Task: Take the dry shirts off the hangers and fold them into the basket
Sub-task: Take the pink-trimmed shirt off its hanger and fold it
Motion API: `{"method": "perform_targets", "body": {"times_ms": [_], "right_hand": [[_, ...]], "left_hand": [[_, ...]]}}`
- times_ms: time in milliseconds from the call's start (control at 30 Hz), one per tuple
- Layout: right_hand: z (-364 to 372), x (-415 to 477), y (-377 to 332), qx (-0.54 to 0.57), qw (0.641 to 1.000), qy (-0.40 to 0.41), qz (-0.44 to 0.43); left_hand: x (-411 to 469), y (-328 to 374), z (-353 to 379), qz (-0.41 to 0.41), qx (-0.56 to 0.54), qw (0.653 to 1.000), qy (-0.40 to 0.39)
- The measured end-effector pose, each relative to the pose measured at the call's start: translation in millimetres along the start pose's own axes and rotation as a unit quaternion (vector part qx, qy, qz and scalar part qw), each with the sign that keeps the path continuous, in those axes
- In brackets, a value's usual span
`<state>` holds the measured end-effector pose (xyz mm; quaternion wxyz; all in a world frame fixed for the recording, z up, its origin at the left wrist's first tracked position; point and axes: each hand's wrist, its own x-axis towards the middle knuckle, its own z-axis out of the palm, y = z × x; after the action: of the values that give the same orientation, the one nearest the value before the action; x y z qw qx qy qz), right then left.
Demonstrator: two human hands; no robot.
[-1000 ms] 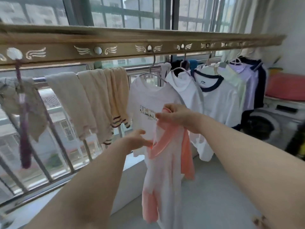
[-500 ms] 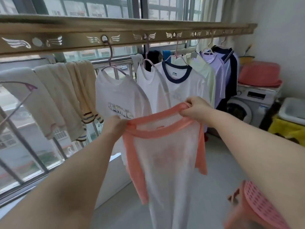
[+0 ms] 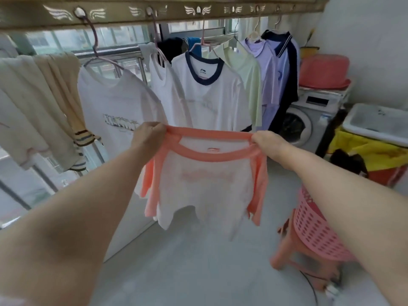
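Left hand point(image 3: 150, 134) curled tight round one shoulder of the pink shirt point(image 3: 205, 188). Right hand point(image 3: 268, 143) pinching the other shoulder the same way. Pink shirt held up between them, out in front, off any hanger, spread wide and hanging loose. Not folded yet.

Down to the right, just by the right arm, the basket point(image 3: 318, 228) on a stool point(image 3: 293, 246). Inside of the basket hidden, so no telling the number of shirts in there.

Behind the pink shirt, lots left to do. Up on the rail point(image 3: 220, 17), on hangers: a picture shirt point(image 3: 114, 102), a plain white shirt point(image 3: 165, 89), a blue-collar shirt point(image 3: 212, 96), a green shirt point(image 3: 247, 69), a purple shirt point(image 3: 263, 62) and a dark blue shirt point(image 3: 290, 62). Towels point(image 3: 33, 96) draped over the bars to the left, not on hangers.

By the look of it, only a small bit done. One shirt down and ready for folding. About six more to take off, fold and put in the basket.
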<state>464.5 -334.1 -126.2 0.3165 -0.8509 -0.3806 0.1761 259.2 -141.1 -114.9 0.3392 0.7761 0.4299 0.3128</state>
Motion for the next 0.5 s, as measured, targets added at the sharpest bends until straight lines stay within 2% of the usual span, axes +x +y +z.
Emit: {"method": "perform_targets", "body": {"times_ms": [100, 233, 333, 400, 500], "right_hand": [[-11, -5, 21, 0.093, 0.994, 0.061, -0.008], [-25, -18, 34, 0.132, 0.986, 0.093, -0.048], [-45, -33, 43, 0.166, 0.984, 0.008, -0.058], [-56, -41, 51, 0.095, 0.993, -0.056, -0.038], [-63, -43, 59, -0.020, 0.999, -0.025, -0.023]], "left_hand": [[-1, 8, 6, -0.037, -0.117, 0.992, 0.010], [-8, 18, 18, -0.018, -0.133, 0.991, -0.001], [-12, 22, 14, -0.004, -0.080, 0.991, -0.112], [-13, 25, 6, -0.014, -0.069, 0.974, -0.216], [-12, 36, 2, -0.025, -0.064, 0.926, -0.372]]}}
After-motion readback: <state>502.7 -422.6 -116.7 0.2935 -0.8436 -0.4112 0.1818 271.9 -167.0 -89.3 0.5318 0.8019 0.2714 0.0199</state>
